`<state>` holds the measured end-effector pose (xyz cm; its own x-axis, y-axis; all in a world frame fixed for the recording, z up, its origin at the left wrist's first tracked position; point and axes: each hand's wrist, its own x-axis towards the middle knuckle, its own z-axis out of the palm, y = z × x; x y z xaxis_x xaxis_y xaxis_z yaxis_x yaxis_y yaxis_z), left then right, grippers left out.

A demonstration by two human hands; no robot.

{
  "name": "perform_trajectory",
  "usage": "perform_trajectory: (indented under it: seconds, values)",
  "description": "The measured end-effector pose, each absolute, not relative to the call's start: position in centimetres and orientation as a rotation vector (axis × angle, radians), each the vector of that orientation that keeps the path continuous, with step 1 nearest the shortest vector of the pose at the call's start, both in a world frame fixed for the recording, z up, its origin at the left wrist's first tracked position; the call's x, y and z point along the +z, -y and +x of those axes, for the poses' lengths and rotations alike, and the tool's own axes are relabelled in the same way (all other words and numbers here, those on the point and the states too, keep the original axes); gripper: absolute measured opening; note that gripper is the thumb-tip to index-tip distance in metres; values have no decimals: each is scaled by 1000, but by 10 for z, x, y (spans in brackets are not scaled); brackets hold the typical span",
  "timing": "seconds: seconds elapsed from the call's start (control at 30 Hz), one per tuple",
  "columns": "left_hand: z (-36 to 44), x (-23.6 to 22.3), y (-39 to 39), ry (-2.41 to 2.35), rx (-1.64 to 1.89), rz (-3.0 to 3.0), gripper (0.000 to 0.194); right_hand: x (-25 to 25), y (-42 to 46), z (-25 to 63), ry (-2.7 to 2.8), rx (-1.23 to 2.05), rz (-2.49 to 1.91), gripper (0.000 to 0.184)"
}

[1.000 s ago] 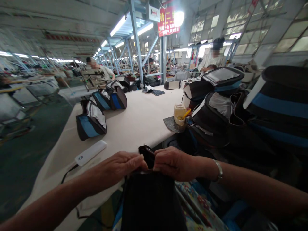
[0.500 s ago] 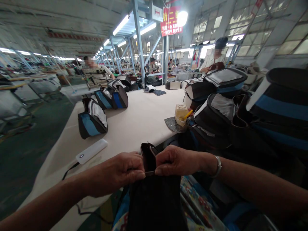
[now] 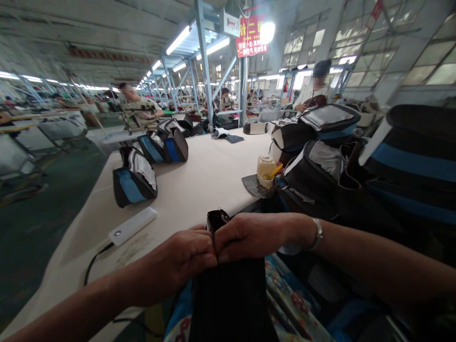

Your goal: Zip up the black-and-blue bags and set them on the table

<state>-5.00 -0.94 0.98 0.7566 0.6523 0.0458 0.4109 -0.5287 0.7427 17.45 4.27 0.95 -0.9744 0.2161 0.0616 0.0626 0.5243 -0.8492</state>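
A black bag piece [image 3: 231, 299] with a dark brown inner side stands upright over my lap, its far end showing past my fingers. My left hand [image 3: 183, 251] pinches its upper edge from the left. My right hand [image 3: 249, 235] is closed on the same edge from the right, and the fingertips of both hands meet there. What lies directly under the fingers is hidden. Left of my hands, a white oblong device [image 3: 133, 225] with a black cable rests on the pale table [image 3: 203, 175].
A crusted jar [image 3: 266, 168] with a yellow-handled tool sits on a dark plate. Black-and-blue bag bodies [image 3: 133, 183] stand at the left; more [image 3: 317, 161] are piled at the right. Two people [image 3: 137, 102] work beyond the table. A metal post [image 3: 204, 66] rises behind it.
My right hand has moved left until its fingertips meet my left hand's. The gap in the bag piece's edge between them has closed. The view has shifted slightly.
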Motion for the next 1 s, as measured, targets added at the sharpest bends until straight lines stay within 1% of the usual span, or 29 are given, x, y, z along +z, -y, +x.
perform_trajectory:
  seconds: [0.03,0.07,0.17,0.23,0.3,0.43,0.57,0.67,0.77,0.87,1.0]
  values:
    - [-50,9,10,-796,424,2194,29,11,-41,172,2621,1367,-208,11]
    - [-50,8,11,-794,434,2188,29,10,-39,170,2633,1285,-195,12]
    - [-52,3,13,-781,436,2153,33,3,-34,168,2607,1143,-198,20]
    - [-56,1,11,-780,403,2111,37,-1,-32,171,2570,1195,-249,22]
    - [-60,-1,7,-779,355,2044,42,-3,-34,176,2556,1318,-368,26]
    - [-63,3,-2,-851,276,1940,49,1,-39,191,2523,1634,-572,41]
    - [-57,13,-6,-925,141,1936,52,4,-43,197,2444,1822,-609,47]
    - [-48,18,-6,-905,40,1882,48,2,-43,193,2455,1856,-514,41]
    - [-41,18,-2,-891,64,1965,44,-4,-39,188,2451,1731,-416,33]
    - [-41,11,1,-922,143,2076,47,-14,-36,188,2396,1641,-432,40]
    - [-57,-1,-7,-877,188,1905,51,-20,-36,198,2279,1819,-493,49]
